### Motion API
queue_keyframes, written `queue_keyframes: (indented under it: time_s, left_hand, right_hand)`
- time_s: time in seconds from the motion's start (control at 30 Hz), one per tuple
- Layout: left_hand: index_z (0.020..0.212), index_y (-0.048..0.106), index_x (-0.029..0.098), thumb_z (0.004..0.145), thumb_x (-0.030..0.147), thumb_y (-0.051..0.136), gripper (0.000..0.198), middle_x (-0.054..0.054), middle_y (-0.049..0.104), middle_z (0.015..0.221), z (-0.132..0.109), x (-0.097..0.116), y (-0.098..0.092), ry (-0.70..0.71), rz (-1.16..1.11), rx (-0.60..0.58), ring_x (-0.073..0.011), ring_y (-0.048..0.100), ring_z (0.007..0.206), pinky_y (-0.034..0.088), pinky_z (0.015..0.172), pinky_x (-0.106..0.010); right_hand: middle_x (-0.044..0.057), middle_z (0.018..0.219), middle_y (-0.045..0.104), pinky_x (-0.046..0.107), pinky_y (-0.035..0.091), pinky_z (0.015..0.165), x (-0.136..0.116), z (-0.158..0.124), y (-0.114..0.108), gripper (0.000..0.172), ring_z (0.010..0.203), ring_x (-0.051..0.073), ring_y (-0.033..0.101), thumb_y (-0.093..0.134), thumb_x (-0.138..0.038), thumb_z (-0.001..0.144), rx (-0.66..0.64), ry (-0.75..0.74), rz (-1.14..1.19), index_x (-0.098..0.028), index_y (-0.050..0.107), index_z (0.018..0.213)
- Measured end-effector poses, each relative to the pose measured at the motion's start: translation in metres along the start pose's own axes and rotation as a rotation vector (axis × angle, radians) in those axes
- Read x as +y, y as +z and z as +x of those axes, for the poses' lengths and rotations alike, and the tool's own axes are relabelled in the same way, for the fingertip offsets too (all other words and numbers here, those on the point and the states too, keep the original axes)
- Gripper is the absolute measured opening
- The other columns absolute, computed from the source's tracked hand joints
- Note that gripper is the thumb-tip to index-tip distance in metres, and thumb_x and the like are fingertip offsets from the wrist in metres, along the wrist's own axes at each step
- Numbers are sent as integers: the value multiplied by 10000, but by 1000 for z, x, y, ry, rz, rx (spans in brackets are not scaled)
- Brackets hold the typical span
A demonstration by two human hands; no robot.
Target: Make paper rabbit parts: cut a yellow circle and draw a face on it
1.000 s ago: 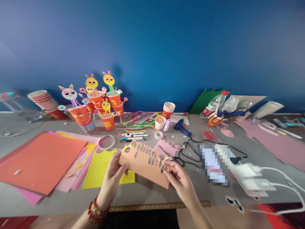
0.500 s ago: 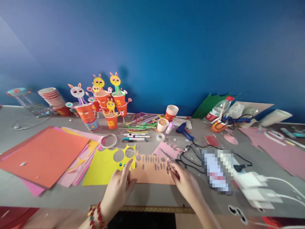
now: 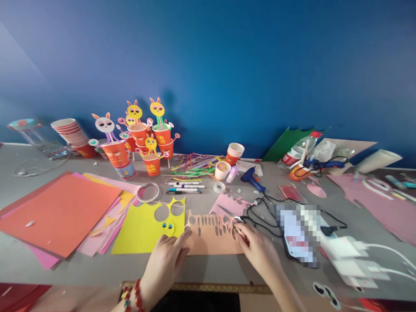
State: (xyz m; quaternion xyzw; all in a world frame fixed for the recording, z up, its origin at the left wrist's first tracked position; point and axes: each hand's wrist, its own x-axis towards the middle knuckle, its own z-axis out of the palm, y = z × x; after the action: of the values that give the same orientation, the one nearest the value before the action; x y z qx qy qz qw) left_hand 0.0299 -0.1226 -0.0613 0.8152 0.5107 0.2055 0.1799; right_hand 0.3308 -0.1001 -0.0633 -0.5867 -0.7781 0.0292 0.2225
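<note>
A sheet of orange paper (image 3: 208,245) with several oval holes along its upper part lies in front of me. My left hand (image 3: 167,258) has thumb and index finger at the sheet's left edge, the other fingers curled. My right hand (image 3: 256,247) grips its right edge, fingertips bent together. Scissors (image 3: 227,212) lie just beyond my right fingers, blades pointing up and left over pink paper (image 3: 219,201); their handles are partly hidden. Left of the orange sheet is yellow paper (image 3: 136,227) with round holes, bearing a small yellow disc with two eyes (image 3: 167,226).
Orange cups with paper rabbit faces (image 3: 152,167) stand at the back left. Behind the sheets lie markers (image 3: 183,189) and coloured strips (image 3: 195,164). At right are a blue glue gun (image 3: 252,178), its black cable, a blurred phone (image 3: 297,234) and white plugs (image 3: 347,247).
The orange sheet has shifted slightly right and toward me. My left hand has lowered its raised index finger, uncovering the yellow disc. My right hand has moved slightly right; the scissors stay put.
</note>
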Motion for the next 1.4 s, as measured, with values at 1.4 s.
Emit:
queue_keyframes:
  time_s: [1.4]
  left_hand:
    - [1242,571,224,836,224,636,411,-32,599,1366,-2,1,3,274,159,-69,-296,527,1139,412,1071,-520]
  right_hand:
    - [72,1024,721,294,489,799,-68,131,15,179,948,221,671,516,-175,965,-150,-190,-20,-221,684,1006]
